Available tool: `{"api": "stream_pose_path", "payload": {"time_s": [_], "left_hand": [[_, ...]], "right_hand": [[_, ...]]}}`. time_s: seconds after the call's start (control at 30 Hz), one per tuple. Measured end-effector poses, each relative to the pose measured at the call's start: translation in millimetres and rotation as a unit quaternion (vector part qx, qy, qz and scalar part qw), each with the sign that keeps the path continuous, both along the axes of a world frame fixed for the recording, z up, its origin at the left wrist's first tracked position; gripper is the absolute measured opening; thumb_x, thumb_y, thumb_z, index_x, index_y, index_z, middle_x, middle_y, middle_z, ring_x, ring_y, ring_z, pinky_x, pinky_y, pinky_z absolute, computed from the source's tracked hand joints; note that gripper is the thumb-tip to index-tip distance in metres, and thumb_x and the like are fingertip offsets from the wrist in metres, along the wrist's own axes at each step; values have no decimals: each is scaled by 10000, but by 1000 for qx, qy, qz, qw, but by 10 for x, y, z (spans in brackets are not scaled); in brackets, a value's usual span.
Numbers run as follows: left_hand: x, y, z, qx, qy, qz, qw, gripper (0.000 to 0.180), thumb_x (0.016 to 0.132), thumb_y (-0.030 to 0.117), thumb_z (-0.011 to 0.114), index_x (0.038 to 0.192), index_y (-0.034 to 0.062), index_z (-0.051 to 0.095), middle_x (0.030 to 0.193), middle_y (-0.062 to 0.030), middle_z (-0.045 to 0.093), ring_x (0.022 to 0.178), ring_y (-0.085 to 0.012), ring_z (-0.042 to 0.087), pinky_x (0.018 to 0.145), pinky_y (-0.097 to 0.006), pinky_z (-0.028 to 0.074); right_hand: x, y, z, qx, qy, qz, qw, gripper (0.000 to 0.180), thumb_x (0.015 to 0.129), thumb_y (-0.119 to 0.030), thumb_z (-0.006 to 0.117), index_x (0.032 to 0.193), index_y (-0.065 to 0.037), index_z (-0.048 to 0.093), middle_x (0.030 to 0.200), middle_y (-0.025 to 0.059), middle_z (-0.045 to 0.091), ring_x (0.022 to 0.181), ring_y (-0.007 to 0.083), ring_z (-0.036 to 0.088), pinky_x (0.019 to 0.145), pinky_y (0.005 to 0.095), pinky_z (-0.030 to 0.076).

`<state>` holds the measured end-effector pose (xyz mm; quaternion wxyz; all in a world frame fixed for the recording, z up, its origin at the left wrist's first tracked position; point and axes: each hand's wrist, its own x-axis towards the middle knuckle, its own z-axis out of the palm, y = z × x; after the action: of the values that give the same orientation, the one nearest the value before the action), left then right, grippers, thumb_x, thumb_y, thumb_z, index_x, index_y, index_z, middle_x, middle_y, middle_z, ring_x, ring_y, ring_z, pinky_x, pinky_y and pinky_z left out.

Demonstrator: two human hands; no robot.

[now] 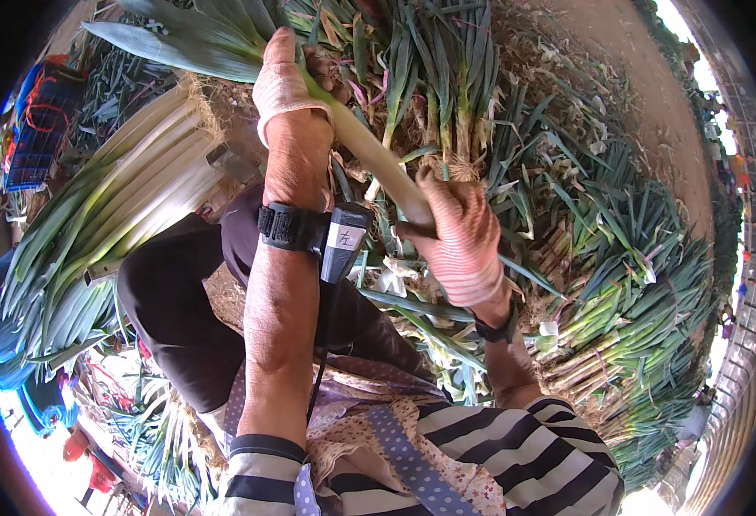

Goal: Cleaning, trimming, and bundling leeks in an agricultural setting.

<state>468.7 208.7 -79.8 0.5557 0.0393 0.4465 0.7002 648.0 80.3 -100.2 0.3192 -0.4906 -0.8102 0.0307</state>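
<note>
White label (344,237) — on grey wrist device (341,244)

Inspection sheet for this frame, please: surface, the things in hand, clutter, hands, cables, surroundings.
Surface: dirt ground, mostly covered with straw and leaves.
Things in hand: one long leek, white stalk, green leaves up-left.
Clutter: cleaned leek bundle at left; uncleaned leek heaps at right.
Hands: gloved left hand grips the upper stalk; gloved right hand grips the lower end.
Cables: black cord from a wrist-strapped device.
Surroundings: blue crate at far left.
</note>
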Motion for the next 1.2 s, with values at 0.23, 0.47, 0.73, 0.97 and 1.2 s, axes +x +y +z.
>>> {"api": "stream_pose_path", "payload": {"time_s": [0.23,0.47,0.73,0.97,1.2], "left_hand": [[-30,-43,-78,-35,24,23,999,264,836,317,666,898,73,586,696,-27,513,544,-155,488,523,-332,432],[-110,77,-262,-19,39,64,997,305,788,211,699,973,52,516,748,-49,509,574,-175,504,510,-306,432],[-118,53,-144,-37,48,53,997,399,781,164,674,1097,118,435,828,-74,494,664,-196,524,501,-400,438],[-157,-4,-121,61,-80,-1,995,391,755,246,735,1016,105,481,799,-75,516,682,-216,554,533,-385,499],[-299,-17,-78,295,-218,-66,928,318,750,303,757,869,103,541,665,-26,500,548,-154,493,471,-317,434]], "right_hand": [[-17,46,-110,-10,-74,60,995,328,677,-120,739,982,-128,617,690,54,521,651,288,534,567,421,442],[205,-340,-555,-410,-488,169,752,138,768,-162,631,886,-98,666,771,122,612,738,300,618,623,409,495],[326,-312,357,-32,52,-130,990,483,572,-183,858,996,-75,653,986,96,593,868,244,596,758,371,512],[-7,223,1,41,-56,-15,997,673,567,-121,852,1153,-55,529,944,109,578,807,239,590,711,370,513],[-223,133,342,-520,479,-9,707,557,689,-147,802,1154,-9,528,917,86,593,830,178,587,736,317,493]]}}
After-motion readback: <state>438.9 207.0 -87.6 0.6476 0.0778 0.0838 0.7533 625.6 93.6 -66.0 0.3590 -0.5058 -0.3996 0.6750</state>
